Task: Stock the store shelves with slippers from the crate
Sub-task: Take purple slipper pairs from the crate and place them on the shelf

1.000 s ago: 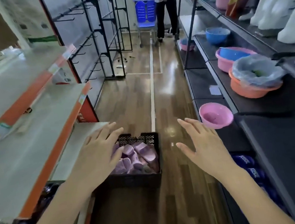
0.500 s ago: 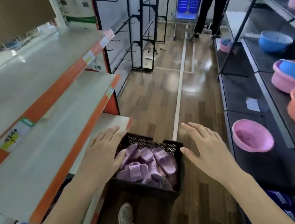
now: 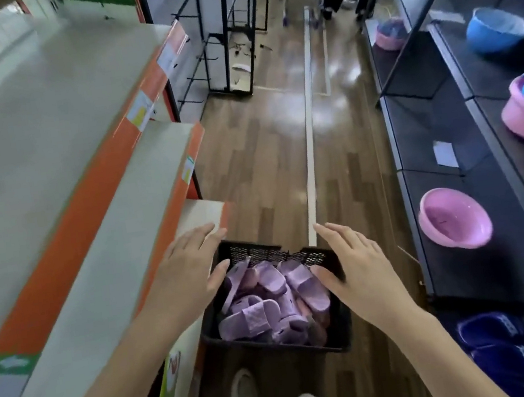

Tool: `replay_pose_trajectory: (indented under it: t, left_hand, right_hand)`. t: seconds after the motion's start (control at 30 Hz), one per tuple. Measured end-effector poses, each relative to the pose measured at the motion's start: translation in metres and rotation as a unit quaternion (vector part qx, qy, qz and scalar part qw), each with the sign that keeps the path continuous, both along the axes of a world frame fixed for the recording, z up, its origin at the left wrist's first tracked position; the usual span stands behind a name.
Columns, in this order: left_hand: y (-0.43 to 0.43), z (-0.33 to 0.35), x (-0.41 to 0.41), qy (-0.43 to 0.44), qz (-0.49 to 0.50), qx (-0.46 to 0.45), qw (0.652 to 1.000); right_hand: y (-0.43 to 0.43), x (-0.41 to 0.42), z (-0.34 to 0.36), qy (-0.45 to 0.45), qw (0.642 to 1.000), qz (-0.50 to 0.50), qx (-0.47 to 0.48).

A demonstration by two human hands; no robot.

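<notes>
Lilac slippers [image 3: 288,287]; black mesh crate [image 3: 271,252]; orange-edged shelves [image 3: 169,218]; pink basin [image 3: 453,218].

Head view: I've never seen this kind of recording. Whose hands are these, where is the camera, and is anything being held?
No machine here: a person wears a wide-angle camera on the head, looking forward and down, so both arms are their own. The left hand and right hand are open, fingers spread, at either side of a black crate on the wooden floor. Neither holds anything; whether they touch the crate is unclear. The crate holds purple slippers. Left are white shelves with orange edges; right, dark shelves with a pink basin.
</notes>
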State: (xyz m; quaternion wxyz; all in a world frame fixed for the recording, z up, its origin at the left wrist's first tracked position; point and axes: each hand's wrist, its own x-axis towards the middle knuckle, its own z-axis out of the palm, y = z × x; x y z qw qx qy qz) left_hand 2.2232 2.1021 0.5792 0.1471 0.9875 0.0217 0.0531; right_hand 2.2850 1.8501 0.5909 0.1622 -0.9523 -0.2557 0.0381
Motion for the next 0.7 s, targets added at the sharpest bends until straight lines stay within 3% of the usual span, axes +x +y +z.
replay_pose_trajectory:
  t: [0.33, 0.7]
  left_hand:
    - [0.013, -0.101, 0.047, 0.107, -0.001, -0.064, 0.992]
    - [0.028, -0.281, 0.083, 0.217, 0.0, -0.061, 0.974]
  right_hand:
    - [0.01, 0.031, -0.096, 0.109, 0.992, -0.059, 0.022]
    - [0.014, 0.066, -0.274, 0.222, 0.969, -0.088, 0.056]
